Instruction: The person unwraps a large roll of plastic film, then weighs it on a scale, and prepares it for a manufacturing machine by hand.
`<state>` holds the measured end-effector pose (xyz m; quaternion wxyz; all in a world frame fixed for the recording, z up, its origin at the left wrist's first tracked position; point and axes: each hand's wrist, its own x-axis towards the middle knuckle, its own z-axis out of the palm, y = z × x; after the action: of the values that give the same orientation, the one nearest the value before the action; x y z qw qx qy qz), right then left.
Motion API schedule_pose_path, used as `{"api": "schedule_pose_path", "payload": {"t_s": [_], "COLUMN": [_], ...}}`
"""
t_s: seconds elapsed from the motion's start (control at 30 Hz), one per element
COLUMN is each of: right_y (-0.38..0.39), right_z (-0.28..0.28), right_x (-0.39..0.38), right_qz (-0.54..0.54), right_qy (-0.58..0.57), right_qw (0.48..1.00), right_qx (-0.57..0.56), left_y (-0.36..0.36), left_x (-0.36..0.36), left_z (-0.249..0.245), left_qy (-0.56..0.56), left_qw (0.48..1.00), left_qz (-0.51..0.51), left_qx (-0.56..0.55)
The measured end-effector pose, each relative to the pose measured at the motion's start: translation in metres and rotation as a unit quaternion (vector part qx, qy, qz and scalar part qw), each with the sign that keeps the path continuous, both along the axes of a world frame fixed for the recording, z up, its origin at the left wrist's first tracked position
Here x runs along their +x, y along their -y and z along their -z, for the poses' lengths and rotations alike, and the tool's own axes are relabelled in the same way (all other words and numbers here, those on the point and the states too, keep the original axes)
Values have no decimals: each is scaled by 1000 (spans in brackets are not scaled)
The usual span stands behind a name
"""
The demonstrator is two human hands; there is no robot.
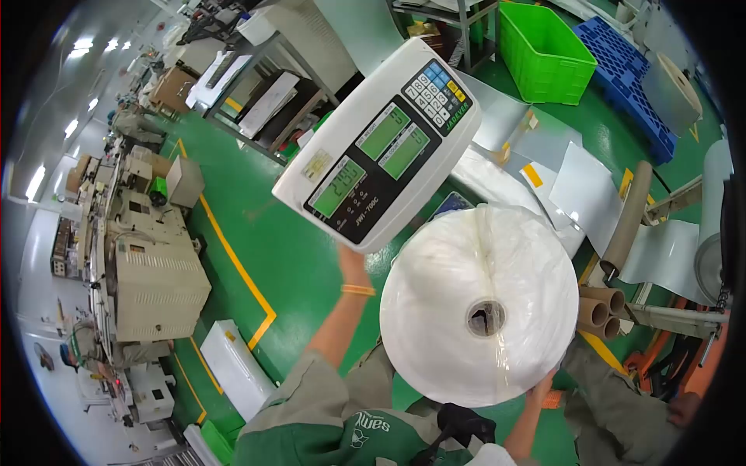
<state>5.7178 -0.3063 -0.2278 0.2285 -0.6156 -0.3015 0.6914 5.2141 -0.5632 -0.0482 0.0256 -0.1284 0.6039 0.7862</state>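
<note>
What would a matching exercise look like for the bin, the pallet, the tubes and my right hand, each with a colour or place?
1. Bin
2. Pallet
3. Tubes
4. Right hand

A. At the edge of the white roll
B. Blue
C. Brown
D. Bright green

Pairs: 1-D, 2-B, 3-C, 4-A

Large round film roll (435, 311): white, crossed by a translucent yellowish tape band (489, 256). Boxy plastic scale indicator (381, 147): white housing, black panel, green displays, keys in white, blue and yellow. Glossy floor (311, 268): green, with yellow lines. Rectangular plastic crate (548, 66): bright green. Flat plastic pallet (622, 81): blue, open grid pattern. Short cardboard tubes (592, 312): brown. Cloth shirt (311, 435): green and grey-khaki, white lettering. Thin wristband (358, 290): yellow-orange.
</note>
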Motion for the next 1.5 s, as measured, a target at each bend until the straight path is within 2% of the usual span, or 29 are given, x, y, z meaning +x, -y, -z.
{"api": "schedule_pose_path", "payload": {"t_s": [0.03, 0.1, 0.13, 0.2, 0.27, 0.37, 0.4, 0.7, 0.87, 0.97, 1.03, 1.1, 1.13, 1.17, 1.2, 1.27, 1.3, 1.37, 1.5], "right_y": [2, 13, 21, 25, 38, 53, 59, 90, 98, 108, 120, 132, 141, 153, 166, 174, 174, 177, 174], "right_z": [-14, -58, -68, -45, -45, -73, -65, -63, -70, -60, -58, -51, -44, -45, -51, -58, -61, -62, -63], "right_x": [-2, -18, -22, -2, 9, 11, 17, 50, 55, 73, 91, 108, 123, 140, 153, 164, 171, 191, 200], "right_qz": [-10, -28, -17, -33, -38, -66, -15, -21, -24, 0, -7, -10, -7, 0, 10, 25, 22, 5, 7], "right_qy": [30, 89, 157, 138, 112, 151, 164, 168, 176, 189, 192, 196, 200, 206, 223, 247, 242, 230, 238], "right_qw": [999, 991, 984, 986, 991, 980, 980, 980, 979, 976, 972, 967, 964, 959, 955, 951, 952, 952, 950], "right_qx": [-31, -91, -80, -82, -65, -108, -112, -109, -100, -107, -135, -162, -178, -195, -194, -183, -187, -200, -204], "left_y": [2, 7, 4, -7, -11, -10, -12, -11, -4, 40, 107, 191, 237, 243, 340, 378, 387, 397, 389], "left_x": [3, 13, 13, 8, 0, -2, -3, -1, 12, 20, 28, 63, 84, 122, 153, 227, 247, 280, 292], "left_z": [-60, -144, -171, -204, -205, -200, -200, -204, -209, -171, -117, -60, -32, -41, 12, -4, -12, -26, -34], "left_qy": [-33, -70, -71, -78, -99, -118, -117, -112, -101, -48, -9, 89, 143, 297, 371, 464, 474, 487, 477], "left_qw": [995, 991, 993, 994, 990, 986, 985, 987, 984, 999, 1000, 990, 976, 857, 806, 613, 570, 506, 494], "left_qz": [-4, 22, 35, 62, 98, 106, 110, 95, 139, 7, 19, -82, -117, -345, -361, -480, -509, -546, -566], "left_qx": [89, 115, 93, 53, 38, 60, 69, 61, 48, -4, -8, -76, -118, -243, -287, -422, -437, -456, -457]}}
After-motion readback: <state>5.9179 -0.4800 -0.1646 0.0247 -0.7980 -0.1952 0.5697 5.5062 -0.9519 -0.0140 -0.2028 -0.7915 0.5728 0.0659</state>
